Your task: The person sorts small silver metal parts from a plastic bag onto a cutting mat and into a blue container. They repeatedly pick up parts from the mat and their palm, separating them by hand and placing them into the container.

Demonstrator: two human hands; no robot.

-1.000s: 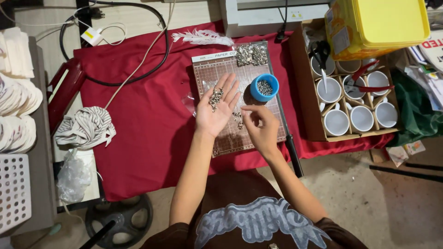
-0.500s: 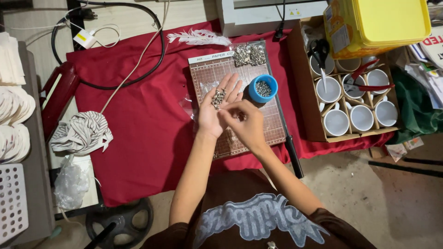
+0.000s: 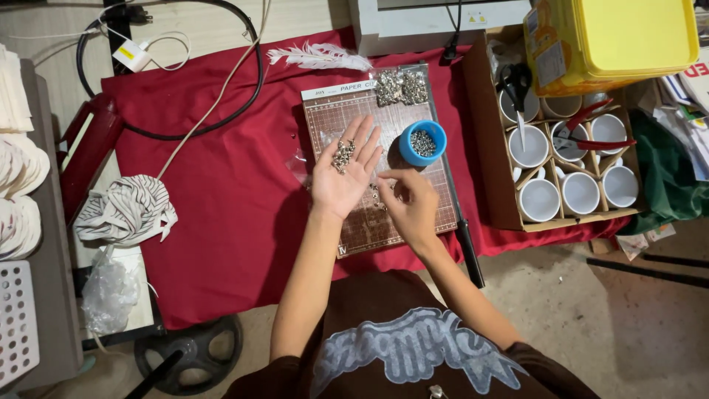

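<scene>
Yellow lidded plastic tub (image 3: 617,41) top right, rectangular, with a multicolour label (image 3: 544,55) on its near-left face. It sits on the far end of an open brown cardboard box (image 3: 493,148) with divider cells, right of the red cloth. Small clear bags of silvery bits (image 3: 401,87) at the far edge of the cutting board. Crumpled clear plastic bag (image 3: 109,292) low left. White tag with yellow sticker (image 3: 132,54) on the cable, top left. Small yellow warning stickers (image 3: 474,18) on the white machine, top centre
</scene>
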